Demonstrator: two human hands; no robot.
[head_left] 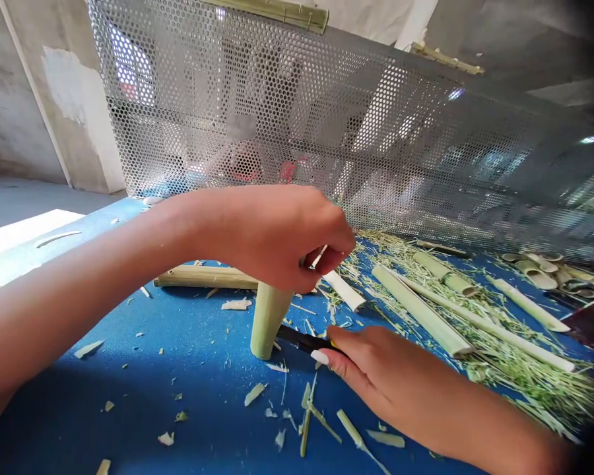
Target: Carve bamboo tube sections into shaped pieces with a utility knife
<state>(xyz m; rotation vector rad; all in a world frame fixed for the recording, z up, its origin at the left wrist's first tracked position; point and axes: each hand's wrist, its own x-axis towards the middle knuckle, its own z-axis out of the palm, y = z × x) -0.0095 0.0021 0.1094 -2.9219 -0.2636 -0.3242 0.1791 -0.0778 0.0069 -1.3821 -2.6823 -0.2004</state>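
My left hand (pixel 277 234) is closed over the top of a pale green bamboo tube (pixel 268 318) that stands upright on the blue table (pixel 143 369). A thin pale strip shows between its fingertips. My right hand (pixel 376 373) is closed on a knife (pixel 301 340) with a dark blade. The blade lies low and points left, its tip against the base of the upright tube.
Several split bamboo lengths (pixel 426 313) and a heap of green shavings (pixel 525 369) lie at the right. Another bamboo piece (pixel 202 277) lies behind the tube. Chips litter the blue table. A perforated metal screen (pixel 327 132) stands along the far edge.
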